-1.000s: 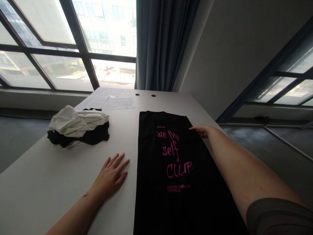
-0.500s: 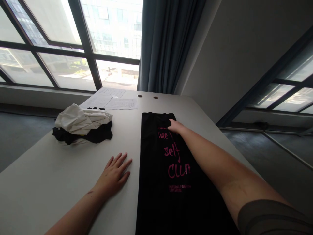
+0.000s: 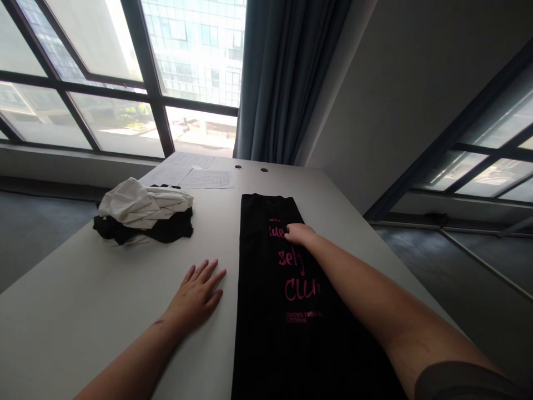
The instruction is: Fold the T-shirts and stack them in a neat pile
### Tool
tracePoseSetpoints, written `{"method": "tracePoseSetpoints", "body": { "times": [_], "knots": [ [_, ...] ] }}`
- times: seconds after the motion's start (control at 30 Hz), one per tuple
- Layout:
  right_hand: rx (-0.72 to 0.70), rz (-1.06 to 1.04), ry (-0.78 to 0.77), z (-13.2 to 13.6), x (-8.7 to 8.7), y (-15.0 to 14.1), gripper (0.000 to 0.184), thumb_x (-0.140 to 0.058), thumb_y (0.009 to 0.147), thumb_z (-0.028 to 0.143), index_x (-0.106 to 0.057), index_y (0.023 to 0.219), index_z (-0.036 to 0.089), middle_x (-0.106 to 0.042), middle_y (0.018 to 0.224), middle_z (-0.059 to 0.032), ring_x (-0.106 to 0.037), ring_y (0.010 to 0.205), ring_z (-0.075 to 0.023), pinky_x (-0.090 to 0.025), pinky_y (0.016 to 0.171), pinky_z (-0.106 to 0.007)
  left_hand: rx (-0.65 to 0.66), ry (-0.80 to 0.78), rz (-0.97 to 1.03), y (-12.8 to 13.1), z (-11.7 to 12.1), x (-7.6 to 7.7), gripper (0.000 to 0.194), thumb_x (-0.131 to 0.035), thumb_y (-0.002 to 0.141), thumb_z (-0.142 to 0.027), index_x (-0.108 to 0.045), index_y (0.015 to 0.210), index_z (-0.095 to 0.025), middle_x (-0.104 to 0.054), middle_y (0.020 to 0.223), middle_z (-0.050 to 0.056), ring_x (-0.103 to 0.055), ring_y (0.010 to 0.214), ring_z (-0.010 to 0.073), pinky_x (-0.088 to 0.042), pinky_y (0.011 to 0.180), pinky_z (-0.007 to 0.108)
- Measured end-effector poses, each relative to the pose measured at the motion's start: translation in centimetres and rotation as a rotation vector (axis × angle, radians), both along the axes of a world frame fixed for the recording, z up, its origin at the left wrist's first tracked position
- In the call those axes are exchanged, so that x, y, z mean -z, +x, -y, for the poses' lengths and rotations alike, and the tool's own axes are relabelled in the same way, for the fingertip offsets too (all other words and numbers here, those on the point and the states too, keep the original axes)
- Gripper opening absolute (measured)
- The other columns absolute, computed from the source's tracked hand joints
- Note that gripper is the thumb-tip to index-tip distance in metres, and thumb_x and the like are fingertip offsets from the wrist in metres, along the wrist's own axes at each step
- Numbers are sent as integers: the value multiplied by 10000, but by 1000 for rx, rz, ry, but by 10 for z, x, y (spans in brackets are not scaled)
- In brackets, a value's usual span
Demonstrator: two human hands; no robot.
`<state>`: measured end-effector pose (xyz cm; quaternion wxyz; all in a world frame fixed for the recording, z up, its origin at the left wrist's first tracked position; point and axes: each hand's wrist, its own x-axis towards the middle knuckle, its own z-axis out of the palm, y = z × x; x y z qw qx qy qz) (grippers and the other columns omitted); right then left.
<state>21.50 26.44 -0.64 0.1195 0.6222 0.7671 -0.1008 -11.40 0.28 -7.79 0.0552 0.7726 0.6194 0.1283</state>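
Note:
A long black garment [image 3: 266, 355] with pink lettering lies flat and narrow on the white table, running from near my body toward the far side. What kind of garment it is I cannot tell. On its right part, beside the upper lettering, rests my right hand [image 3: 300, 235], fingers curled closed against the cloth and covering some letters. The fingertips are partly hidden. My left hand [image 3: 200, 291] lies palm down on the tabletop, just left of the garment and apart from it, its fingers spread and holding nothing.
A crumpled pile of white cloth [image 3: 129, 203] and black cloth [image 3: 172, 225] sits on the table's left side. Behind it lie papers [image 3: 208, 178]. Two round holes pierce the white table [image 3: 316, 191] at its far end, near a blue curtain [image 3: 287, 83] and windows.
My right hand has come nearer along the garment, from close to its far end down to the upper lettering. My left hand stays put on the table.

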Motion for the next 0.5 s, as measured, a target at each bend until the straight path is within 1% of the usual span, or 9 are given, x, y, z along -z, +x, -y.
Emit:
{"method": "tracePoseSetpoints", "body": {
  "times": [0.07, 0.2, 0.33, 0.43, 0.5],
  "knots": [
    [-9, -14, 35, 5, -1, -2, 313, -572, 955, 378, -718, 1167, 200, -727, 1248, -134, -684, 1135, -296, -511, 873, -337, 1, -8, -2, 0, 0, -1, 550, -530, 987, -419, -546, 1536, -385, -397, 1678, 14, -348, 1564, 305, -262, 1282, 572],
    [-13, -39, 92, 10, -5, -11, 346, -476, 1006, 350, -673, 1245, 195, -707, 1289, -144, -675, 1156, -292, -506, 875, -340, -5, -28, -13, 1, 0, -4, 545, -511, 996, -422, -548, 1537, -368, -395, 1680, 28, -335, 1569, 309, -255, 1281, 580],
    [-13, -26, 48, 14, -9, -16, 351, -563, 979, 414, -671, 1224, 186, -721, 1257, -146, -694, 1112, -289, -508, 856, -334, -8, -19, -24, 2, 0, -3, 545, -504, 1001, -432, -539, 1542, -373, -392, 1684, 26, -333, 1571, 302, -248, 1284, 570],
    [-17, -8, 32, 22, -13, -15, 435, -574, 974, 478, -635, 1281, 176, -714, 1273, -155, -690, 1121, -302, -511, 859, -350, -4, -17, -28, 1, 0, -2, 544, -501, 1001, -431, -538, 1541, -377, -392, 1685, 20, -334, 1571, 295, -243, 1287, 558],
    [-24, 9, 19, 33, -16, -12, 481, -578, 967, 508, -625, 1300, 164, -710, 1280, -167, -686, 1136, -319, -511, 860, -363, -7, -28, -24, 2, 1, -4, 546, -504, 998, -425, -538, 1541, -372, -388, 1687, 22, -326, 1574, 296, -237, 1289, 559]
  ]
}}
